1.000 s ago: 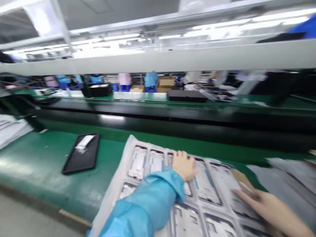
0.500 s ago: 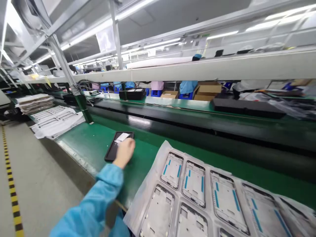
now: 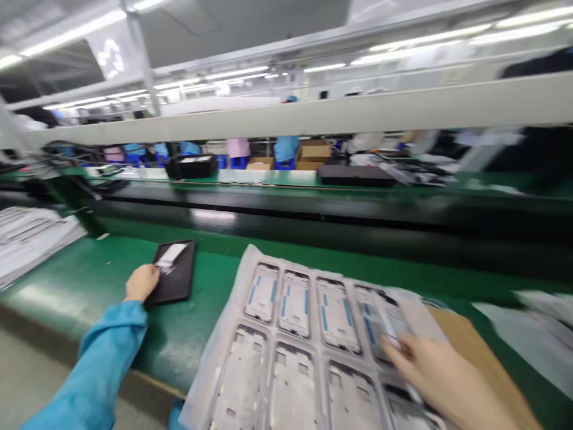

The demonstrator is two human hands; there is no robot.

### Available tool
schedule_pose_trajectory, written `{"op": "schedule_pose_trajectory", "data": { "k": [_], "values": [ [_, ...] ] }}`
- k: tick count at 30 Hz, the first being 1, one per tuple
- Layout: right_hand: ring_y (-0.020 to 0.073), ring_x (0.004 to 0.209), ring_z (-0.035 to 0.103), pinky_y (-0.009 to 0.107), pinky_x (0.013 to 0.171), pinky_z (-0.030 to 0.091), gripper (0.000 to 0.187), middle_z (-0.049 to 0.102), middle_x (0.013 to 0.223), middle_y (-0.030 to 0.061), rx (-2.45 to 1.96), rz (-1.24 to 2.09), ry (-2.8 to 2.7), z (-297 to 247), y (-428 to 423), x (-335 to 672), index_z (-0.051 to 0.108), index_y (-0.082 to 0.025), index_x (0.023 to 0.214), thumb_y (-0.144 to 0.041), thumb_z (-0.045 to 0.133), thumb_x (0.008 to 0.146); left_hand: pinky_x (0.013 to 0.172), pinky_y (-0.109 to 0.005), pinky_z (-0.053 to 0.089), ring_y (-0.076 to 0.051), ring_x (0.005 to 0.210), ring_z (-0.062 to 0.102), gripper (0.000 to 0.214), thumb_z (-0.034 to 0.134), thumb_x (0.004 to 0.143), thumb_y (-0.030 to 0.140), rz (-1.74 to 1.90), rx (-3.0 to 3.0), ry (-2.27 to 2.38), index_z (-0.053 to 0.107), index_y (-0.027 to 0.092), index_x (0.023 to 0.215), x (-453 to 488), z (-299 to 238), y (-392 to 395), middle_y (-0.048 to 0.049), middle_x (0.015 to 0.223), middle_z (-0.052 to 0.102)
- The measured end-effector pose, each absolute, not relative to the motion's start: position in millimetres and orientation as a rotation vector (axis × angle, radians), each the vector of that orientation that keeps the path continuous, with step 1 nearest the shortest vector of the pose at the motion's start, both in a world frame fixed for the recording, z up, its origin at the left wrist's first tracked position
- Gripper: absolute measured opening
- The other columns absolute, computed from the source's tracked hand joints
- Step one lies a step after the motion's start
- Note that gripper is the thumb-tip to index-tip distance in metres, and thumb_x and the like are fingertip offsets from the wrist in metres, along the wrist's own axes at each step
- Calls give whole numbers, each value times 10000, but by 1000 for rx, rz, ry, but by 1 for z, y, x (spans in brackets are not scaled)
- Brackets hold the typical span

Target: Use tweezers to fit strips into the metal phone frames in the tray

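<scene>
My left hand point(image 3: 142, 283) is closed at the left edge of a small black tray point(image 3: 181, 280), its fingertips over the rim. In the tray lie a white strip point(image 3: 172, 254) and some small pale bits. To the right, my right hand point(image 3: 432, 367), blurred by motion, grips a slim pale pen-like tool point(image 3: 388, 322) over a translucent blister tray point(image 3: 224, 334). Several metal phone frames point(image 3: 293, 303) sit in its pockets. Those in the far row carry blue strips; the near row shows none. My right fingers partly cover the frames beneath them.
Both trays stand on a green bench point(image 3: 120, 257). Stacked white sheets point(image 3: 36, 245) lie at the left beside a post point(image 3: 80, 203). Brown cardboard point(image 3: 474, 352) and crumpled plastic point(image 3: 532, 334) are at the right. A dark belt point(image 3: 268, 221) runs behind; people sit beyond.
My left hand has shifted from above the black tray to its left edge, and the tray appears turned slightly. My right hand has come into view with the pen-like tool. The view has swung right.
</scene>
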State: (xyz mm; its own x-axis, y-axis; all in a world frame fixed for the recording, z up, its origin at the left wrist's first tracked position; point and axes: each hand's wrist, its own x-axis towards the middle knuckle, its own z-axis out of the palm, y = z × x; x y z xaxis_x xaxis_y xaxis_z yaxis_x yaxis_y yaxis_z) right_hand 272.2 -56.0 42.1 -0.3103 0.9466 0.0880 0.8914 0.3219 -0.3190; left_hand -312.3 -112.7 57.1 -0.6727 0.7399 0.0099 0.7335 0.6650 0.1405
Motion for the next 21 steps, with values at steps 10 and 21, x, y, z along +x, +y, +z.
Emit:
{"op": "schedule_pose_trajectory", "data": {
  "k": [10, 21],
  "values": [
    [214, 741, 581, 320, 684, 469, 330, 590, 816, 89, -1159, 412, -1985, 63, -78, 231, 595, -169, 849, -321, 346, 1002, 670, -244, 358, -264, 806, 613, 340, 496, 867, 185, 360, 1136, 2828, 415, 155, 539, -307, 70, -94, -43, 572, 522],
    [237, 965, 587, 348, 766, 508, 260, 553, 1079, 99, -1074, 386, -1480, 92, -137, 266, 696, -274, 1126, -357, 463, 1046, 645, -220, 502, -125, 651, 573, 643, 882, 498, 592, 1524, 994, 1756, 677, 136, 901, -137, 105, -130, -2, 713, 656]
  ]
}}
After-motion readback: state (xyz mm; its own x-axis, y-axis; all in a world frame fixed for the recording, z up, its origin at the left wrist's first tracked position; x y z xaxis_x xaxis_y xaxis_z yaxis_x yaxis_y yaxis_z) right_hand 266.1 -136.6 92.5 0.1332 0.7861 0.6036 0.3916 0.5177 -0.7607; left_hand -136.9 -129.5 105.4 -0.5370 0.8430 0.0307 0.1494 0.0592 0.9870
